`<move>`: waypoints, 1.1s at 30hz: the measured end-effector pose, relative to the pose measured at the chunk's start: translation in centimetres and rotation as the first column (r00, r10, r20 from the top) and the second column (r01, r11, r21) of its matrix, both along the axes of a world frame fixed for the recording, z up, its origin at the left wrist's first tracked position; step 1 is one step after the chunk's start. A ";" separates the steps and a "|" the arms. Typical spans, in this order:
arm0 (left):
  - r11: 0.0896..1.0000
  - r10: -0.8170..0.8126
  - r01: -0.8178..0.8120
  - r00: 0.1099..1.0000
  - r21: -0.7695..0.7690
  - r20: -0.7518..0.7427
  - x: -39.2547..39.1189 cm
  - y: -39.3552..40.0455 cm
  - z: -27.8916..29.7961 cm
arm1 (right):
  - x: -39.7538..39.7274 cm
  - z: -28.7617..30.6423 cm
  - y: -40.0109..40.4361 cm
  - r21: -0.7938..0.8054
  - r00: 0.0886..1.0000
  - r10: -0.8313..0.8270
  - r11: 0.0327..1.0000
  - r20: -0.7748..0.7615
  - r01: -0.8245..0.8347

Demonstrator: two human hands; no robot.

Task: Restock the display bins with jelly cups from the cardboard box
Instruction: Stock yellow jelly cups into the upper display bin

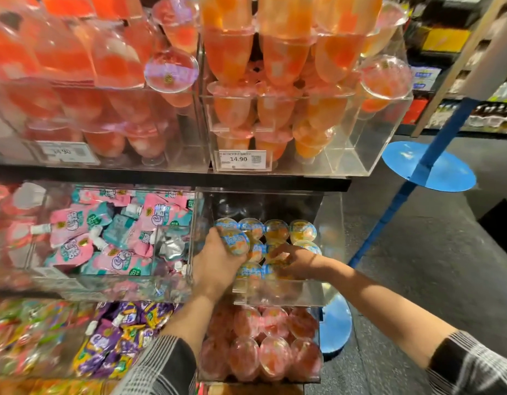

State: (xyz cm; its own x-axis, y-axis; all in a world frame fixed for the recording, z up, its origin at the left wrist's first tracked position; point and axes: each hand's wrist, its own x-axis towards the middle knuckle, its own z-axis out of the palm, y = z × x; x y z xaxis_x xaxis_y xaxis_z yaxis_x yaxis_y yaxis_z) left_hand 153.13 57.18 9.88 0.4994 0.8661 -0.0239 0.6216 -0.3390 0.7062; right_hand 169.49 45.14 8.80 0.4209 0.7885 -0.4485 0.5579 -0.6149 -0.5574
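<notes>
**Jelly cups going into middle-tier bin, both hands in**

Nearest: checked sleeves (172, 363) at bottom edge, both forearms reaching up and in over the lower tier. Pink-lidded cups (260, 346) packed on edge in lowest bin, lids facing out, presumably for label visibility and density.

Mid: left hand (218, 260) curled round one blue-lidded jelly cup (235, 241), lid tilted up toward camera, held above the front-left of the clear display bin (278, 292). Judged mid-placement, aimed at a gap in the front row. Right hand (292, 262) low inside bin, fingers bent among the cups; blurred, so whether clamped on a cup or only nudging one: cannot tell. Likely steadying or squaring the row so cups sit lid-out.

Behind hands: back row of cups (275, 230) already lid-forward, touching side by side. Bin roughly half filled by depth; rear dark and open.

Farther: pink pouches (104, 232) in left neighbour bin. Upper tier of tall orange cups (275, 67), price tag (242, 159) reading 14.90.

Cardboard box: not in view.
</notes>
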 end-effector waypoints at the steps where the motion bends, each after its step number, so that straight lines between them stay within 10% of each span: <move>1: 1.000 -0.004 0.003 1.000 -0.007 -0.005 0.0 0.0 0.1 | -0.1 -0.2 0.0 0.007 0.999 -0.032 0.999 0.016 0.031; 8: 0.999 -0.031 0.031 0.999 -0.008 -0.025 0.0 0.1 0.0 | -1.1 -0.6 1.6 -0.278 0.960 0.075 0.961 0.269 0.003; 17: 0.998 0.008 -0.011 0.999 0.061 0.050 -0.5 -0.7 0.4 | -1.3 1.9 2.3 -0.032 0.882 -0.013 0.999 0.472 0.032; 20: 0.998 -0.004 0.002 0.999 0.063 0.043 -0.6 -0.9 0.4 | -1.9 4.0 3.9 0.262 0.970 -0.240 0.939 0.031 0.224; 23: 0.995 -0.043 0.044 0.999 0.084 -0.008 -0.6 -0.9 0.7 | -3.3 4.5 4.9 0.206 0.945 -0.147 0.955 -0.292 0.212; 33: 0.991 -0.068 0.063 0.997 0.119 0.036 -0.5 0.0 0.0 | -3.4 5.7 5.3 0.189 0.922 -0.257 0.929 -0.289 0.318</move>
State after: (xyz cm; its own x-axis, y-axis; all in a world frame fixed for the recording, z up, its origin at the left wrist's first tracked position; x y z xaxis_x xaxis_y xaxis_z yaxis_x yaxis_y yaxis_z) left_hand 152.66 57.15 9.89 0.5535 0.8271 0.0979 0.5673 -0.4604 0.6828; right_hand 166.08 50.45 14.46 0.5399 0.7438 -0.3941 0.1960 -0.5664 -0.8005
